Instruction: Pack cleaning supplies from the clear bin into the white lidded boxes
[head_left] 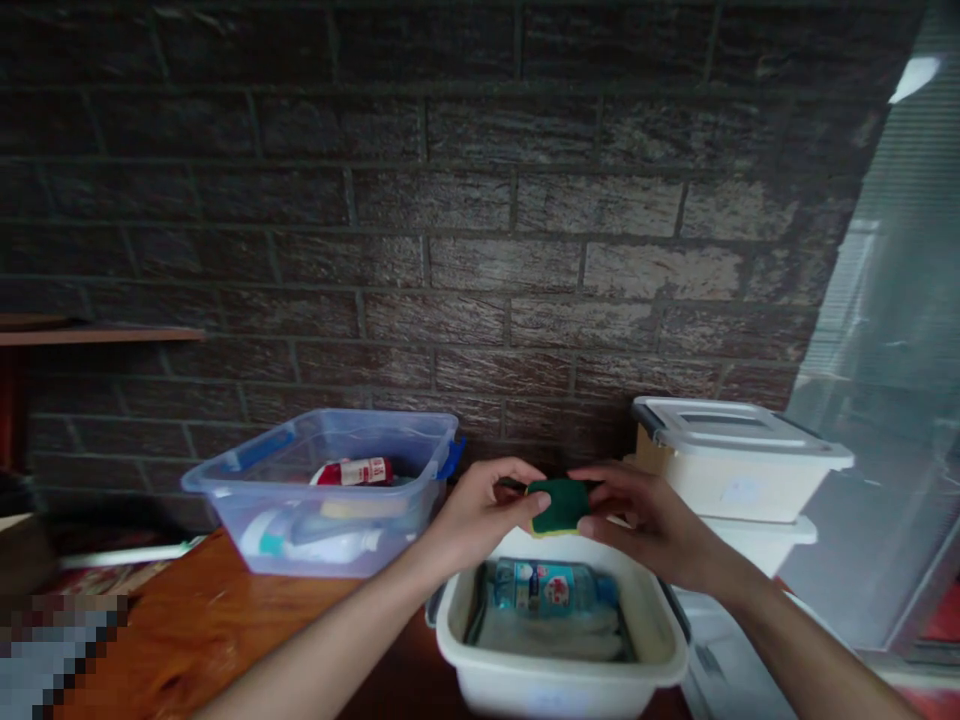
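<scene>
A green scouring sponge with a thin yellow edge is held up between both hands. My left hand pinches its left side, thumb in front. My right hand grips the right side, with the fingers curled behind it. Below the hands stands a white plastic bin. In it a clear bottle with a blue label lies on its side on top of pale, folded-looking material. The fingertips behind the sponge are partly hidden.
Left on the wooden table stands a translucent blue tub holding a red-labelled item and white bottles. Stacked lidded white boxes stand at the right. A dark brick wall rises behind; a wooden shelf juts in at left.
</scene>
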